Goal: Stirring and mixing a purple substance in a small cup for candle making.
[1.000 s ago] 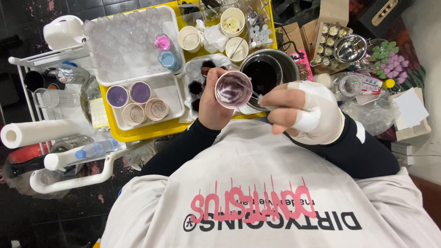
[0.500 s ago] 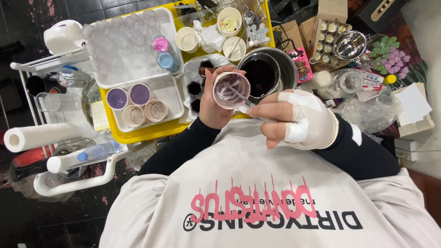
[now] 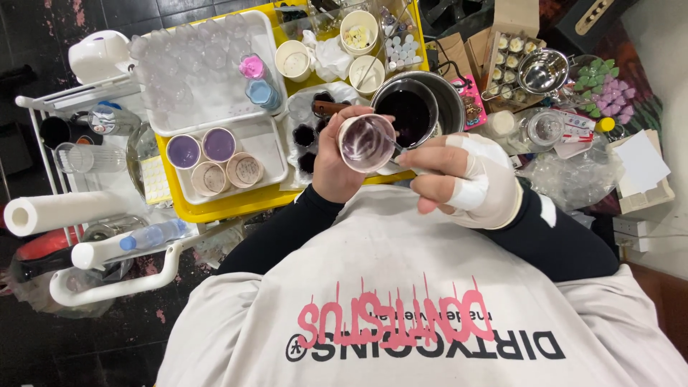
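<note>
My left hand (image 3: 335,166) grips a small paper cup (image 3: 364,142) with purple-stained inner walls, tilted toward me. My right hand (image 3: 466,183), wrapped in white bandage, pinches a thin stirring stick (image 3: 390,140) whose tip reaches into the cup. Just behind the cup stands a metal pot (image 3: 423,107) filled with dark purple liquid. Both hands hover above the front edge of a yellow tray (image 3: 236,206).
A white tray (image 3: 266,159) holds several small cups with purple and beige contents. Clear moulds lie on another white tray (image 3: 266,29) with pink and blue cups. Paper rolls (image 3: 64,211) sit at left. A box of small candles (image 3: 512,54), a metal strainer (image 3: 543,70) and plastic bags (image 3: 573,179) lie at right.
The cup and both hands have stayed over the tray's front edge; my right hand has shifted slightly with the stick inside the cup.
</note>
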